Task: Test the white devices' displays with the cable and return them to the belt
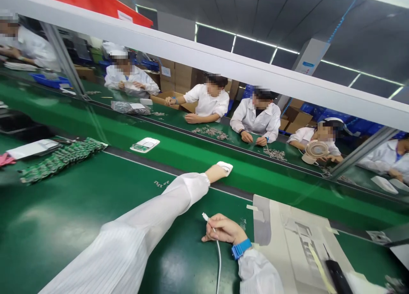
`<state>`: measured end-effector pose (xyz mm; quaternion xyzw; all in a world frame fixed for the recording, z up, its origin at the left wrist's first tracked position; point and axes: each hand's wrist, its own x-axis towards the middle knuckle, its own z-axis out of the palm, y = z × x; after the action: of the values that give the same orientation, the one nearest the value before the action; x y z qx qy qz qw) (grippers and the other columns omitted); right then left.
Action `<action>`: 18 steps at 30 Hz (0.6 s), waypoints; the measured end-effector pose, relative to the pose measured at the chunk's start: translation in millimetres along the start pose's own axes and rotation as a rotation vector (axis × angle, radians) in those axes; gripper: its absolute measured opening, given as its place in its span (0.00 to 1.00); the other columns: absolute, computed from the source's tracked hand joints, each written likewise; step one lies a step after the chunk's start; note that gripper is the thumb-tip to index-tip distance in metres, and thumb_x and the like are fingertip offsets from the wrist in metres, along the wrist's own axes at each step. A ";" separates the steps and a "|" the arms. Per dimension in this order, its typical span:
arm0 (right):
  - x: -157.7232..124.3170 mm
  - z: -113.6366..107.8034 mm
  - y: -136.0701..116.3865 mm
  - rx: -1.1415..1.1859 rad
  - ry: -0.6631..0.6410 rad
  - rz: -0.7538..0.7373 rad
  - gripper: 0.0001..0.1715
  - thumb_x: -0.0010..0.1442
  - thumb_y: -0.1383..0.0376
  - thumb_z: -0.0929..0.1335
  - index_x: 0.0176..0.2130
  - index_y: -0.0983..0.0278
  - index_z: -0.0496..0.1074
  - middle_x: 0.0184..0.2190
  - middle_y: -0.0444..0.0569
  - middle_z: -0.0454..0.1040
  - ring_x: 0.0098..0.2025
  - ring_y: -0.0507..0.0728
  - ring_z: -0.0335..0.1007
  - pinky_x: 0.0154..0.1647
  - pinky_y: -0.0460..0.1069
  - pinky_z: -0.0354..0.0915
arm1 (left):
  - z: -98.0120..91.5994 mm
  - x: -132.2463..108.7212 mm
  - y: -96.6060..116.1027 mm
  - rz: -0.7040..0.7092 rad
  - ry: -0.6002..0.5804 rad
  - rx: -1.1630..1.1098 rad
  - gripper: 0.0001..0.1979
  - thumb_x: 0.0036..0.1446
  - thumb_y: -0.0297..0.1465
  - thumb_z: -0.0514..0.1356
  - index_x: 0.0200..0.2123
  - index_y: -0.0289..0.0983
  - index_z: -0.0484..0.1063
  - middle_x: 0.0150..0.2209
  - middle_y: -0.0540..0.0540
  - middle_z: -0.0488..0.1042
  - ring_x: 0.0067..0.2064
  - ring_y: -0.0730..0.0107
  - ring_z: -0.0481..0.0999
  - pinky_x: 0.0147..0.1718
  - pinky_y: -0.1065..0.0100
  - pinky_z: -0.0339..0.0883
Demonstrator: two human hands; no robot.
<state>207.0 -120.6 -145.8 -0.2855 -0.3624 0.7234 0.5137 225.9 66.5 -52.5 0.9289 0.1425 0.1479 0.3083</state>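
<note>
White casing (225, 167), light and smooth, sits gripped in the outstretched left hand (216, 173) by its edges; the right hand (223, 231) pinches a limp cable (218, 253) near its plug.

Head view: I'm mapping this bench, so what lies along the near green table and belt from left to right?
Pile of green circuit boards → white tray → left hand on a white part → right hand holding a white cable → paper sheet.
</note>
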 end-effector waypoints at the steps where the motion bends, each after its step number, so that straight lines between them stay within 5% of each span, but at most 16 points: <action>1: -0.3 1.3 -0.1 0.006 -0.004 -0.004 0.16 0.65 0.57 0.65 0.34 0.68 0.71 0.25 0.41 0.71 0.23 0.48 0.67 0.27 0.47 0.68 | 6.2 1.5 0.6 0.019 -0.042 0.047 0.12 0.62 0.34 0.59 0.45 0.32 0.71 0.46 0.40 0.72 0.45 0.63 0.74 0.45 0.58 0.71; 6: 0.4 7.0 0.1 0.028 0.000 -0.011 0.17 0.66 0.57 0.65 0.33 0.68 0.71 0.23 0.40 0.70 0.21 0.48 0.66 0.26 0.46 0.68 | 22.9 7.8 -1.6 0.032 -0.197 0.267 0.13 0.61 0.35 0.60 0.44 0.31 0.71 0.44 0.40 0.73 0.44 0.63 0.74 0.44 0.57 0.71; 12: 0.6 11.8 -0.7 0.026 0.033 -0.004 0.18 0.66 0.57 0.65 0.31 0.68 0.71 0.21 0.39 0.69 0.21 0.47 0.66 0.27 0.46 0.68 | 30.9 -4.2 8.3 0.032 -0.241 0.440 0.16 0.62 0.38 0.58 0.46 0.32 0.71 0.45 0.41 0.73 0.45 0.61 0.74 0.45 0.54 0.70; 15: 0.1 14.3 -2.2 0.019 0.051 -0.001 0.18 0.66 0.57 0.65 0.31 0.68 0.71 0.21 0.38 0.69 0.21 0.48 0.66 0.27 0.47 0.68 | 14.5 -6.9 5.7 0.032 -0.188 0.483 0.17 0.62 0.38 0.59 0.50 0.34 0.69 0.50 0.41 0.70 0.48 0.59 0.72 0.47 0.52 0.69; 18: 0.2 16.3 -3.4 0.014 0.071 0.008 0.18 0.66 0.57 0.65 0.31 0.68 0.71 0.21 0.38 0.69 0.21 0.48 0.67 0.28 0.47 0.69 | -26.9 -9.6 -20.3 -0.056 -0.046 0.531 0.18 0.62 0.35 0.58 0.54 0.34 0.66 0.55 0.39 0.67 0.53 0.56 0.69 0.51 0.49 0.65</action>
<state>196.0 -123.5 -133.7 -0.3087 -0.3380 0.7172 0.5254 203.8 92.9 -46.1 0.9760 0.1950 0.0757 0.0609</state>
